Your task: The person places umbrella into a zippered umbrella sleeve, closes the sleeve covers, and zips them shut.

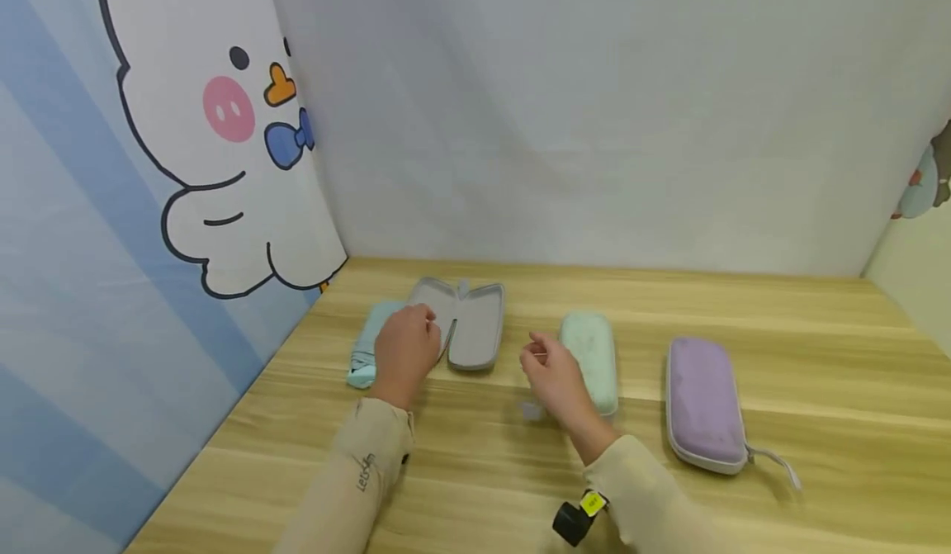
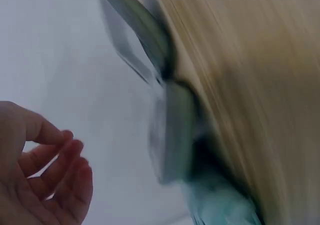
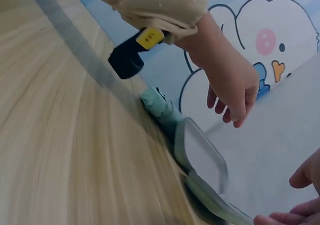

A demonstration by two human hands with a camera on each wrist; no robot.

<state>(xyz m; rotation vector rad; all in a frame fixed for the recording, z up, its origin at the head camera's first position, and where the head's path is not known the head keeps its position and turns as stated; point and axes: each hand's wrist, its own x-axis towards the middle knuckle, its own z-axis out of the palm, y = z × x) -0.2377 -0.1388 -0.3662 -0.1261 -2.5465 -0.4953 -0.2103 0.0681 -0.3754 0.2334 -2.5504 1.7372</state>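
My left hand [image 1: 407, 352] hovers beside an opened grey zip case [image 1: 477, 327], fingers loosely bent and holding nothing, as the left wrist view shows. The case lies spread in two halves, its lining facing up. To its left is a teal folded cloth bundle [image 1: 367, 352], partly hidden by that hand. My right hand [image 1: 553, 376] is in the air just left of a closed mint-green case [image 1: 592, 360]. In the right wrist view its relaxed fingers [image 3: 290, 219] show only in part, with nothing seen in them. A small pale blurred piece lies below this hand.
A closed purple case [image 1: 706, 401] with a grey wrist strap [image 1: 776, 461] lies on the right of the wood-grain table [image 1: 475, 471]. A pale curtain [image 1: 594, 125] stands behind the table, and a cartoon-printed sheet [image 1: 111, 331] borders its left side.
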